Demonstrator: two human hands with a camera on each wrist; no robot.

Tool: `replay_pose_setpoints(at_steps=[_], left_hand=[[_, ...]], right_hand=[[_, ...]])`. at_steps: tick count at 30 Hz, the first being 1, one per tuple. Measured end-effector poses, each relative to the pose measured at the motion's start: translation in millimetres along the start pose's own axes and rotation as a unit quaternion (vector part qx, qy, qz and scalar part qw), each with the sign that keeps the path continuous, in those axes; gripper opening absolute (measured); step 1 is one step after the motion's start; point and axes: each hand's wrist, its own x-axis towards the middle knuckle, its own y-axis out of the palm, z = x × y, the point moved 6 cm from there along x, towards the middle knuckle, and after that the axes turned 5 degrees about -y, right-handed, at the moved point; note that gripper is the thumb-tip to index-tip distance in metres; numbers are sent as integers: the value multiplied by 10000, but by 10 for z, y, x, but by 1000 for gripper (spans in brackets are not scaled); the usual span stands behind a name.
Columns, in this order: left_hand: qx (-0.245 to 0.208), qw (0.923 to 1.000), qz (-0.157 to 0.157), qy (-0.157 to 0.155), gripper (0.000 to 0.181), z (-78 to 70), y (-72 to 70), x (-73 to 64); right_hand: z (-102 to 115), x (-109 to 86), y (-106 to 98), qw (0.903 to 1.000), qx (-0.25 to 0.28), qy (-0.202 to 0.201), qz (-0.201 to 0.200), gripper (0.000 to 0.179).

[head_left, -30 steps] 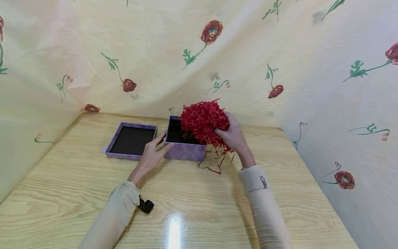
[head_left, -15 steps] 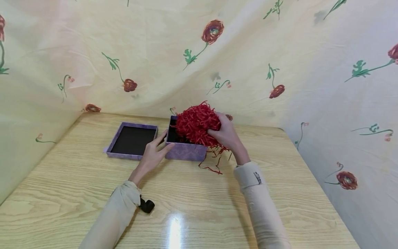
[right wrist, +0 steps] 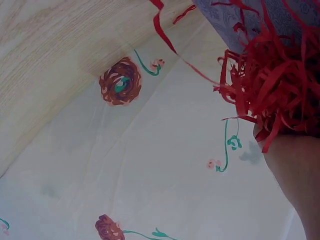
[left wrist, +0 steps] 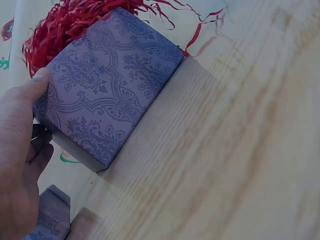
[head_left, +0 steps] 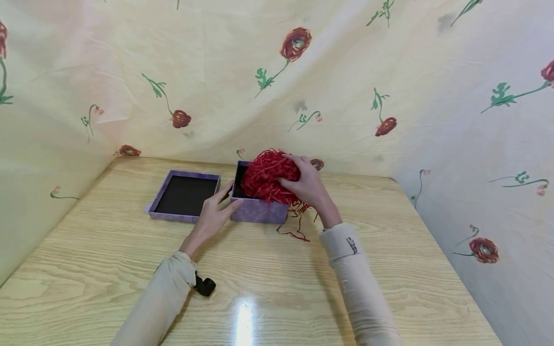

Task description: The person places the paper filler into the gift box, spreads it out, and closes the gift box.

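A clump of red shredded paper (head_left: 268, 177) was grasped by the right hand (head_left: 306, 182) and was held in the mouth of the purple box (head_left: 257, 211), heaped above its rim. The box was gripped at its left front corner between the thumb and fingers of the left hand (head_left: 210, 212). The lid (head_left: 173, 217) could be seen to the left, dark inside upward. Filling was judged to be in hand; next, pressing down and tucking in of the loose strands (left wrist: 194, 38) seemed to be called for.
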Motion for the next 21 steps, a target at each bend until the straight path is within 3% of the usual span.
replay_pose_setpoints(at_steps=[8, 21], left_hand=[[27, 10000, -4, -8, 68, 2, -6, 6], [26, 10000, 50, -37, 69, 12, -4, 4]], right_hand=[[35, -63, -1, 9985, 145, -409, -335, 54], [-68, -293, -59, 9947, 432, -416, -832, 54]])
